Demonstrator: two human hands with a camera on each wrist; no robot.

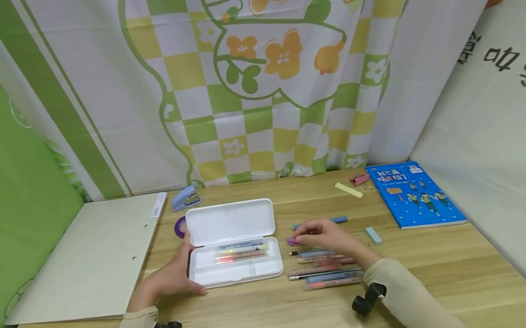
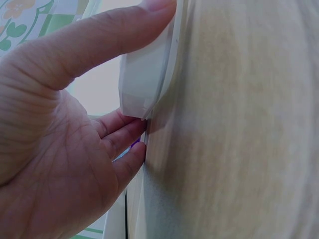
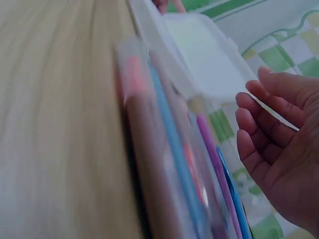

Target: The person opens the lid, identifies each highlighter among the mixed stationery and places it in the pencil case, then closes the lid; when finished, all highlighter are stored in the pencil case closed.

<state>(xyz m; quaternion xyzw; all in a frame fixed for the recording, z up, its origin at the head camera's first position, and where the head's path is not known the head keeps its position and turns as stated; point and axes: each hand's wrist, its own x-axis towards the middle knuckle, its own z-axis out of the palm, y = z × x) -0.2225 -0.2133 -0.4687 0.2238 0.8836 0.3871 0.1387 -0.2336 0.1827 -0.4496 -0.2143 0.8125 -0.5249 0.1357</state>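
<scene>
Pens (image 1: 325,267) lie under right hand (image 1: 326,235).

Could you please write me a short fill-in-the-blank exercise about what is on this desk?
1. The white pencil case lies with its lid ____.
2. The left hand rests against the case's ____ side.
3. The book at the far right has a ____ cover.
4. The right hand hovers over a row of ____.

Missing words: open; left; blue; pens

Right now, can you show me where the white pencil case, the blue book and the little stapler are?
white pencil case (image 1: 230,222), head view, on the open lid.
blue book (image 1: 413,194), head view, middle of the cover.
stapler (image 1: 185,198), head view, on its blue top.
</scene>
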